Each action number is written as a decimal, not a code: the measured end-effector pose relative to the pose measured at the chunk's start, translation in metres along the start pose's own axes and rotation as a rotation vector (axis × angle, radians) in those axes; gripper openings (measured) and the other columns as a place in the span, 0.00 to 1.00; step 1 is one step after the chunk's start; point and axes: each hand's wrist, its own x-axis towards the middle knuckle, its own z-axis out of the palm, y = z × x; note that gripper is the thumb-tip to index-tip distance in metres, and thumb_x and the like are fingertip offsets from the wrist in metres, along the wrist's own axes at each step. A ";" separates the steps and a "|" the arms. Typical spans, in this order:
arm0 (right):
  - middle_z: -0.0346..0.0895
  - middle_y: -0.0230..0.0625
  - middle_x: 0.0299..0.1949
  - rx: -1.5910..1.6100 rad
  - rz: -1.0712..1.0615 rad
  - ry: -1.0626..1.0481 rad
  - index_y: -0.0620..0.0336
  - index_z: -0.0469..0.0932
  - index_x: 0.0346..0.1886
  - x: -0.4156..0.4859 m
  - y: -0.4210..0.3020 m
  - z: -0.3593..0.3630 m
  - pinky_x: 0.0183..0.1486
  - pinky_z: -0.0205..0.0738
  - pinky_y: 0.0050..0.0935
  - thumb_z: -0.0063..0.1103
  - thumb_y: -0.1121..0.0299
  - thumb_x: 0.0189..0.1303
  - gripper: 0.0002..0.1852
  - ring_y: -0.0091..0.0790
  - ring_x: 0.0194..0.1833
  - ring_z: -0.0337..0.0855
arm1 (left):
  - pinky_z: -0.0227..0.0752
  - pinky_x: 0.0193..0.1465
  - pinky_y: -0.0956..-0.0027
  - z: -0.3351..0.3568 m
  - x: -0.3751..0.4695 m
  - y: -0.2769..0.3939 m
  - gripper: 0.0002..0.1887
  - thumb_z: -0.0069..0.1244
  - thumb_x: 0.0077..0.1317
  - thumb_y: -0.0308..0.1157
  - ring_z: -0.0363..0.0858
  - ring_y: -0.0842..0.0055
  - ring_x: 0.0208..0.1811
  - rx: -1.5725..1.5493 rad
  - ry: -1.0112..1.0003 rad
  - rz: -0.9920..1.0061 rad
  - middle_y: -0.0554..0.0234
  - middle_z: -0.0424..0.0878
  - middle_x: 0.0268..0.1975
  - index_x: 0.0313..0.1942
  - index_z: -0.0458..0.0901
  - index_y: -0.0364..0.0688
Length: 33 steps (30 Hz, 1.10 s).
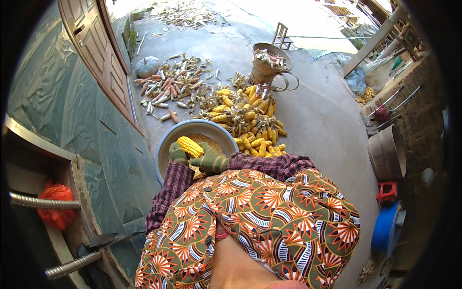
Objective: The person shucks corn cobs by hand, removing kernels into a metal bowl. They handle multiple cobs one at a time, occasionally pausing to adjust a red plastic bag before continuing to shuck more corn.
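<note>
A yellow ear of corn (190, 147), husked and full of kernels, is held between my hands over a large basin (230, 134) with a blue-grey rim. My left hand (178, 153), in a green knit glove, grips the ear from its left side. At its lower right end, my right hand (209, 159), in a matching striped glove, touches the ear with the thumb side. Loose corn kernels (209, 141) lie in the basin beneath. My forearms and clothing hide the basin's near part.
Right of the basin lies a heap of corn ears (252, 119). Bare cobs and husks (171, 86) are spread ahead, near a pumpkin (147, 67). A woven basket (261, 68) with cobs stands beyond the heap, a wooden chair (283, 36) behind it. A door (99, 47) is at left.
</note>
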 end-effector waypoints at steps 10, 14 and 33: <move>0.71 0.38 0.33 -0.055 -0.065 0.031 0.62 0.60 0.50 0.008 0.017 0.000 0.30 0.67 0.28 0.64 0.69 0.41 0.31 0.30 0.29 0.72 | 0.73 0.42 0.63 -0.005 0.003 -0.005 0.27 0.36 0.62 0.54 0.77 0.66 0.38 -0.005 0.017 -0.062 0.54 0.76 0.40 0.46 0.69 0.36; 0.71 0.39 0.37 -0.044 -0.043 0.015 0.63 0.62 0.49 0.009 0.031 0.002 0.38 0.69 0.29 0.65 0.68 0.41 0.30 0.31 0.36 0.73 | 0.73 0.42 0.63 -0.005 0.002 -0.014 0.27 0.35 0.62 0.54 0.77 0.65 0.38 0.001 0.041 -0.090 0.53 0.76 0.40 0.46 0.70 0.36; 0.71 0.40 0.33 -0.189 -0.080 0.028 0.62 0.62 0.49 -0.002 0.041 -0.004 0.29 0.68 0.29 0.63 0.67 0.43 0.29 0.30 0.30 0.72 | 0.69 0.30 0.68 -0.011 -0.007 -0.045 0.26 0.32 0.65 0.51 0.74 0.71 0.29 0.137 0.175 0.088 0.55 0.77 0.29 0.37 0.74 0.33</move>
